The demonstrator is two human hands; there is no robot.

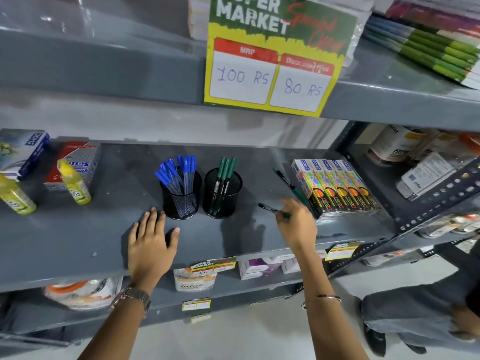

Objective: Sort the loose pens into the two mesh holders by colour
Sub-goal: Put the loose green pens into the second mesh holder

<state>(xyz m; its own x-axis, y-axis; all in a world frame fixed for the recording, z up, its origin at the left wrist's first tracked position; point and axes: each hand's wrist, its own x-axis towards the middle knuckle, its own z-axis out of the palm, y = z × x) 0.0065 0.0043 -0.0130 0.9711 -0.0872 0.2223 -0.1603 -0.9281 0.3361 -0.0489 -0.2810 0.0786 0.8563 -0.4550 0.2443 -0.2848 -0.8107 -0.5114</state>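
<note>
Pinching a green pen (272, 209), the right hand (297, 224) may tip the green holder (222, 193); left hand (150, 240) lies flat, fingers (152, 216) spread.

A shop — steel shelves (65, 242), supermarket price sign (275, 55), boxed stationery (335, 188)

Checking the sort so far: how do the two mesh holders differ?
The left holder is packed with many blue-capped pens; the right holder has only a few green pens. The left hand rests flat just before the left holder; the right holder stands untouched. Both are upright black mesh cups, side by side.
</note>
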